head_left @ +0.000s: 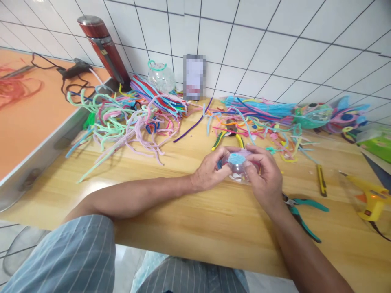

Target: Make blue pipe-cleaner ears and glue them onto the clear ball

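Observation:
Between my hands is a clear, rounded plastic container with a light blue fuzzy pipe-cleaner patch and lilac pipe cleaner on its upper side. My left hand grips it from the left, thumb and fingers pressed near the blue patch. On the other side, my right hand closes round it with the thumb at the patch's lower right. Fingers cover much of its sides. Just behind it lie yellow-and-green-handled pliers, and teal-handled pliers rest by my right wrist.
Tangled pipe cleaners and bundled ones line the back. Near the tiled wall stand a red thermos, a clear plastic ball and a phone. A yellow cutter and yellow glue gun lie at right.

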Motion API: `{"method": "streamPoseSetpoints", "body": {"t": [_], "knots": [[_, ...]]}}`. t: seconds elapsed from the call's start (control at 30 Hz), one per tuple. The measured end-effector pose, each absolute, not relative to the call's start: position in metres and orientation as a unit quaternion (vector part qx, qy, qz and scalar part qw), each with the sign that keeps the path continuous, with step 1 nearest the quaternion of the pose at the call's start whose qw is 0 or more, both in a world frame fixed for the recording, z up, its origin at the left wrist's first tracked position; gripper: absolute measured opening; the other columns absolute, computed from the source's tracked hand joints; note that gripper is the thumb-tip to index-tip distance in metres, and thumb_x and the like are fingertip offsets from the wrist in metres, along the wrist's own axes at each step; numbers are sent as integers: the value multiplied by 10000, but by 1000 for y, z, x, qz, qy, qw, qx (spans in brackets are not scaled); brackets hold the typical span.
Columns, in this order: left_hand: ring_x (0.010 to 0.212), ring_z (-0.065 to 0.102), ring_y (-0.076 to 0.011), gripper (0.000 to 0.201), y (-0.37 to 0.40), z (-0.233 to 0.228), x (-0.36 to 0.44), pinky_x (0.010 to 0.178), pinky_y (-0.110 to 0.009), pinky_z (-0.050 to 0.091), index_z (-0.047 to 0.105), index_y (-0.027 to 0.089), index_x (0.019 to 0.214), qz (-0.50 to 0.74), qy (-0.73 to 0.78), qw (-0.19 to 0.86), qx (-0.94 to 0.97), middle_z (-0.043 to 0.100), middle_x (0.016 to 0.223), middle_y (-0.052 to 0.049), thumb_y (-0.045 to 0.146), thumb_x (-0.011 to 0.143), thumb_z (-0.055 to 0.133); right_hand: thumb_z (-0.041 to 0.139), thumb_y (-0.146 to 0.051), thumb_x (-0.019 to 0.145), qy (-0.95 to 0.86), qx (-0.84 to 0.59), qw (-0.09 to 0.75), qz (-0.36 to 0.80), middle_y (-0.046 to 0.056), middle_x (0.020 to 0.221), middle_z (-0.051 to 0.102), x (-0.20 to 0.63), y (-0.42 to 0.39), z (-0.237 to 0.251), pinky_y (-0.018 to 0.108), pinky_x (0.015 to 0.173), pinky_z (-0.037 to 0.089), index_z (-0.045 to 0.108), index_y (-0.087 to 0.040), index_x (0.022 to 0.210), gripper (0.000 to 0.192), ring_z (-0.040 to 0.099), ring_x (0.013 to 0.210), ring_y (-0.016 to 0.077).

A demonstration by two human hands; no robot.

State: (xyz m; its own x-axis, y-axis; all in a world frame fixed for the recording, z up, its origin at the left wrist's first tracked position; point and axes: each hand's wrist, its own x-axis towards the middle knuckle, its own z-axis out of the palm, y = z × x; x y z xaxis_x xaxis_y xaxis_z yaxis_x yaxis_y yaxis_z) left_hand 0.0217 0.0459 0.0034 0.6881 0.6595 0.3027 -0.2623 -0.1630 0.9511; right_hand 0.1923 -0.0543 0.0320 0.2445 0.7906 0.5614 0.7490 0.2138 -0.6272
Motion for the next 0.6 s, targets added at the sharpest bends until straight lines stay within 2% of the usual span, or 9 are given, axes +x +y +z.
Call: {"method": "streamPoseSetpoints", "body": {"t": [0.3,0.6], "knots": [[1376,686,-268,169,47,0,24,1125,-428,558,565,205,977,360,136,618,686,691,1493,-169,278,944,714,676,-286,1010,-612,-617,494,26,106,1341,762,194,-56,27,546,1100,560,701,-269,1017,31,718,1285,295],[1425,635,-270,297,49,5,18,1206,-473,506,559,222,1173,424,134,562,697,663,1504,-174,468,1043,664,681,-328,1005,-606,-620,499,16,98,1313,774,192,-55,28,553,1087,578,704,-274,990,61,726,1262,304]]}}
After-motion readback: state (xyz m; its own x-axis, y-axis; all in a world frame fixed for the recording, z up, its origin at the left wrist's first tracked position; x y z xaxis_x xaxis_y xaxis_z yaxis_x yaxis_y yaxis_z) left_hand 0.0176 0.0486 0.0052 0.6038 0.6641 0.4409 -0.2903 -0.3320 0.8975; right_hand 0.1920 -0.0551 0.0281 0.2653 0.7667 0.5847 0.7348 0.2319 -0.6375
